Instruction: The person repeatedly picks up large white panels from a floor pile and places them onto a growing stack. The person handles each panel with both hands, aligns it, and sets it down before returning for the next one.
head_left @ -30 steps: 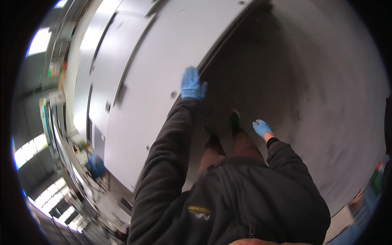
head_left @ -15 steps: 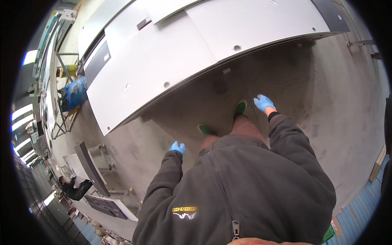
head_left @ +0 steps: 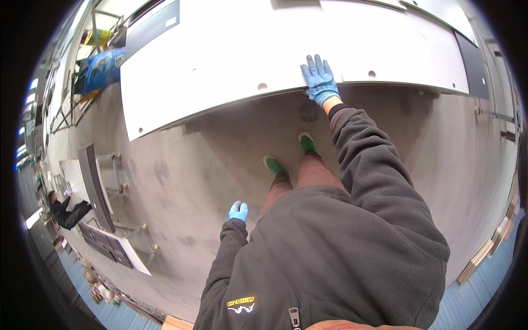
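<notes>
My right hand (head_left: 320, 80), in a blue glove, lies flat near the front edge of a large white panel (head_left: 220, 66), fingers stretched out over its top face. Round holes sit along that near edge, to both sides of the hand. My left hand (head_left: 238, 211), also gloved in blue, hangs low beside my body, away from the panel. It holds nothing that I can see; its fingers are loosely bent, with a small gap between them.
Dark grey pieces lie at the panel's left end (head_left: 153, 28) and right end (head_left: 472, 66). A blue sack (head_left: 102, 70) stands by a metal frame at the left. Farther left, another person (head_left: 69, 212) is beside a long dark board (head_left: 96, 187). Boards (head_left: 481, 256) lie at the lower right.
My right hand has gone from hanging above the floor to lying flat on the white panel. The panel appears closer and turned in view. My left hand still hangs low.
</notes>
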